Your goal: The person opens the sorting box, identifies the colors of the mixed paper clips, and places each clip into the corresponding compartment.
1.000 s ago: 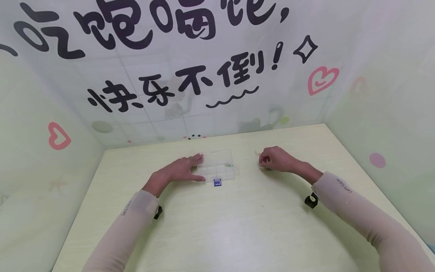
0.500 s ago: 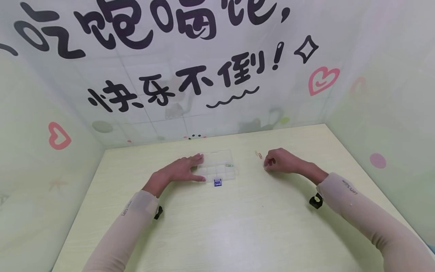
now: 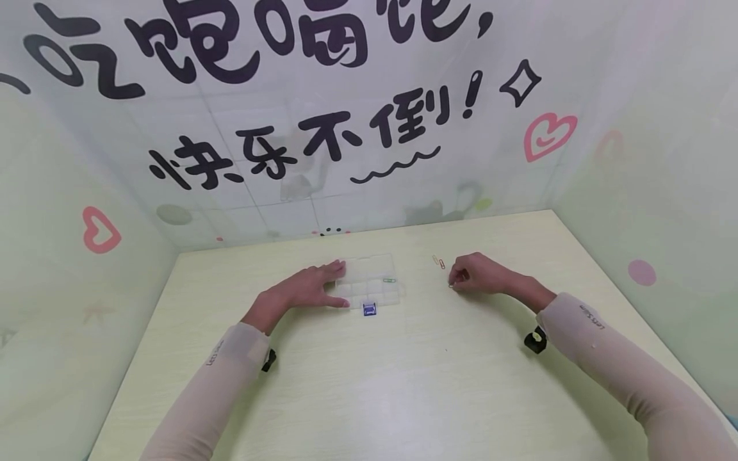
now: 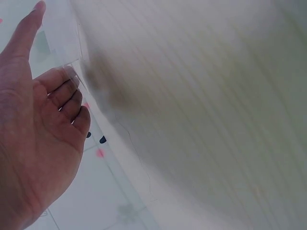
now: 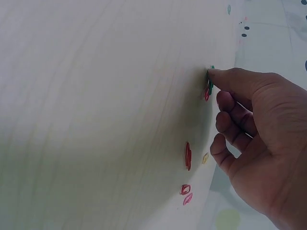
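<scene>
Fingertips of the right hand [image 3: 480, 274] press a green paperclip [image 5: 210, 85] onto the worktop [image 3: 369, 384], grip narrow, holding nothing. At nine o'clock, the left hand [image 3: 305, 289] rests flat against the clear compartment box [image 3: 371, 282], grip wide.

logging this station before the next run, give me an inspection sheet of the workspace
surface: pale yellow wooden table, bare in front.
job's things: clear plastic compartment box, a green paper clip inside; loose red paper clips and a green clip on the table.
clutter: small blue clip by the box.
hands: left hand rests flat against the box; right hand presses the green clip.
cables: nothing seen.
surroundings: white walls with black lettering and a pink heart.
</scene>
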`<action>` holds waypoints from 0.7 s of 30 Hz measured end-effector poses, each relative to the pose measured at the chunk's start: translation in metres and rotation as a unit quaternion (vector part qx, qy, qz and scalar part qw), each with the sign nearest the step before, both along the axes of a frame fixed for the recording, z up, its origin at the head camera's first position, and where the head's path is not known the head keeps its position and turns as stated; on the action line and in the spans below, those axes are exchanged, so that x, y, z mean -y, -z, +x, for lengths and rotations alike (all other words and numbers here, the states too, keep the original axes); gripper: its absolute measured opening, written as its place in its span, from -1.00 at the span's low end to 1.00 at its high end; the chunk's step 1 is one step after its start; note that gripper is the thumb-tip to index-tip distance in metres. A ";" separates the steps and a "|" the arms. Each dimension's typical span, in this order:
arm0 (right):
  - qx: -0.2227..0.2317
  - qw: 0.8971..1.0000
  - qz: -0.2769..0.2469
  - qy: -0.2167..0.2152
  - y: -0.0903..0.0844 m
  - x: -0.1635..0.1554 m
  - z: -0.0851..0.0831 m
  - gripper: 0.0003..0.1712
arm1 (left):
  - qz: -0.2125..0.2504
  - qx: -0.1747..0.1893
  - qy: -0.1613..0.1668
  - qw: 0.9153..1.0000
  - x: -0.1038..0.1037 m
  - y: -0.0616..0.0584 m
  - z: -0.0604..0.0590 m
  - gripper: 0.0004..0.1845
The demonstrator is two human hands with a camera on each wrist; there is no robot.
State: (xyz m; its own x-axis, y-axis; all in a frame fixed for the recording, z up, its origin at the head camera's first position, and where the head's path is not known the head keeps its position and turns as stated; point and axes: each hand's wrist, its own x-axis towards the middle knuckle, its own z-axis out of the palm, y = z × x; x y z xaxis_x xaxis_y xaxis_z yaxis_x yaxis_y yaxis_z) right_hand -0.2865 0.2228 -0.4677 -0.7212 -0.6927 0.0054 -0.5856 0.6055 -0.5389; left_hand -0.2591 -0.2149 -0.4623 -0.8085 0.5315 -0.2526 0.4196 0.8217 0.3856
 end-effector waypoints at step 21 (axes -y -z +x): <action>0.009 1.000 -0.003 0.011 0.000 0.002 0.000 -0.88 | 0.004 -0.003 0.009 1.000 0.000 -0.002 0.002 0.12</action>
